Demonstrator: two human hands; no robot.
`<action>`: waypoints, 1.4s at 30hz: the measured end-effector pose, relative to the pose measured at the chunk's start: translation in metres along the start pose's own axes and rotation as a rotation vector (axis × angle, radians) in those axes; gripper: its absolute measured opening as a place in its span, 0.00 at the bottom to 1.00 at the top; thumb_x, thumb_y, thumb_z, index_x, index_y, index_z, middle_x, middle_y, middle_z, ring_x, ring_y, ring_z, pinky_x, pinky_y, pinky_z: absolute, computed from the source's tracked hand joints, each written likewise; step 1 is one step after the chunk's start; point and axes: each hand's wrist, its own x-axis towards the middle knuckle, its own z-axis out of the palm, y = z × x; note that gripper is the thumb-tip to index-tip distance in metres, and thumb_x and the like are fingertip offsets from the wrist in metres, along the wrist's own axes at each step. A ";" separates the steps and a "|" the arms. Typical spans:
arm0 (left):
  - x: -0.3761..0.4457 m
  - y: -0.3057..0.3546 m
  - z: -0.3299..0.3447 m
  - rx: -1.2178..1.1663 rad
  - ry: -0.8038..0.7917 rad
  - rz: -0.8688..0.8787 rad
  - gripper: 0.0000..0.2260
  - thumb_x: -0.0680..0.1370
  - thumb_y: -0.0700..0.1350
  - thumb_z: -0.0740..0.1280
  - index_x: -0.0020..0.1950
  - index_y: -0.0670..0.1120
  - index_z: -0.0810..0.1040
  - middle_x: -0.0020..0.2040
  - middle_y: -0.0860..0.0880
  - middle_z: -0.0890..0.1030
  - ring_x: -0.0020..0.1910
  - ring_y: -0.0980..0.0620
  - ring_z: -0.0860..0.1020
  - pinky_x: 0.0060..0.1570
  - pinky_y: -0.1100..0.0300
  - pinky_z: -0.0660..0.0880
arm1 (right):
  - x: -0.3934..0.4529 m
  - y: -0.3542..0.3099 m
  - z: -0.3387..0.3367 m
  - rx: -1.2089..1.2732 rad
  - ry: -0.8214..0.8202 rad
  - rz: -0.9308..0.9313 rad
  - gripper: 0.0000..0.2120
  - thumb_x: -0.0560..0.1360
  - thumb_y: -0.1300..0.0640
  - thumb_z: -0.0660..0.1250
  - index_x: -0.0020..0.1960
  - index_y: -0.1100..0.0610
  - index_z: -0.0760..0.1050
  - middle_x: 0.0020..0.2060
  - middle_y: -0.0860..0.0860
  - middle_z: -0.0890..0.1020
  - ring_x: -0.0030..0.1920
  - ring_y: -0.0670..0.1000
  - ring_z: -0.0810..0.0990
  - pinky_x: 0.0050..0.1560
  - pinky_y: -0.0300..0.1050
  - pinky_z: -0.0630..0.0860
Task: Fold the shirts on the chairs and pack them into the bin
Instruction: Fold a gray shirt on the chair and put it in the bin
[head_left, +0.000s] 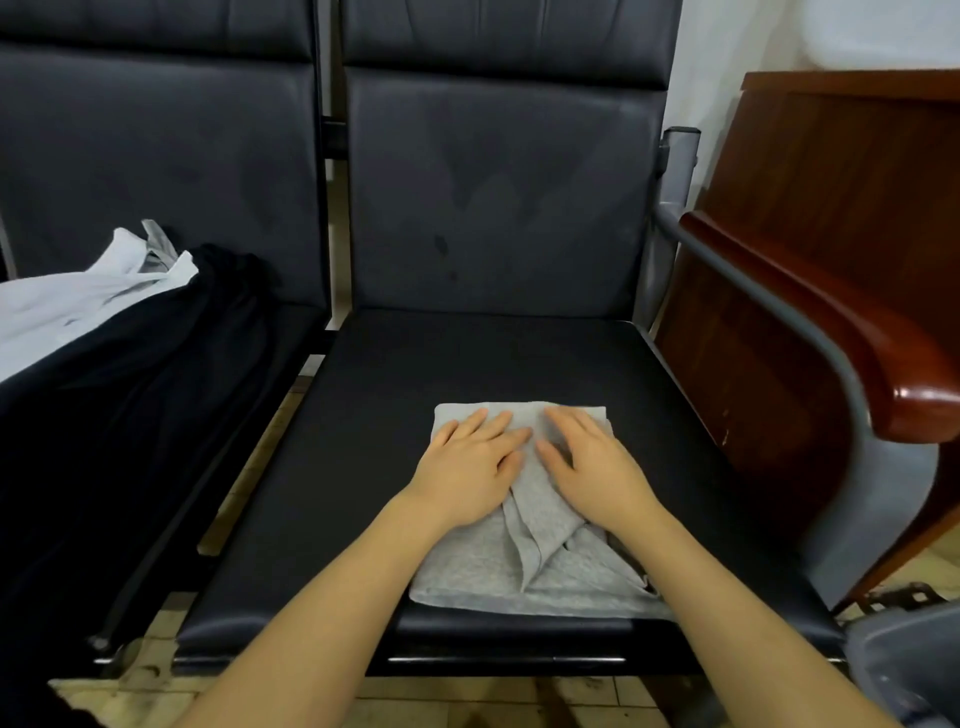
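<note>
We look down on a row of black chairs (498, 218); the right-hand chair's seat (363, 467) fills the middle of our view. On the left-hand chair, at nine o'clock, a black shirt (130, 374) lies in a heap, with a white shirt (78, 301) on top of it toward ten o'clock. At three o'clock a wooden armrest (852, 338) curves down, a brown panel behind it. At five o'clock the grey rim of a bin (904, 660) shows at the frame's corner. On the seat near six o'clock lies a grey shirt (478, 571), partly folded. Our left hand (475, 467) and right hand (587, 462) rest flat on its far part, fingers straight and spread, gripping nothing.
</note>
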 end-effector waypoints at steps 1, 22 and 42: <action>0.001 -0.002 0.001 -0.009 -0.017 -0.008 0.20 0.83 0.54 0.47 0.76 0.59 0.55 0.78 0.56 0.50 0.77 0.54 0.45 0.74 0.54 0.42 | 0.002 0.007 0.001 -0.071 -0.109 0.091 0.27 0.81 0.41 0.50 0.77 0.51 0.55 0.76 0.47 0.57 0.75 0.47 0.56 0.72 0.44 0.54; -0.064 -0.001 -0.013 0.111 -0.078 0.054 0.25 0.82 0.59 0.48 0.78 0.54 0.51 0.79 0.51 0.47 0.77 0.55 0.44 0.73 0.56 0.40 | -0.028 -0.021 -0.015 0.243 -0.069 0.077 0.18 0.78 0.45 0.63 0.67 0.44 0.71 0.60 0.41 0.76 0.62 0.42 0.72 0.67 0.41 0.52; -0.066 0.026 -0.007 -0.050 0.232 0.125 0.17 0.83 0.52 0.51 0.63 0.50 0.76 0.61 0.53 0.78 0.60 0.51 0.74 0.61 0.53 0.68 | -0.073 -0.010 -0.051 0.542 0.158 0.102 0.14 0.80 0.46 0.57 0.48 0.49 0.79 0.29 0.52 0.79 0.28 0.46 0.74 0.44 0.43 0.76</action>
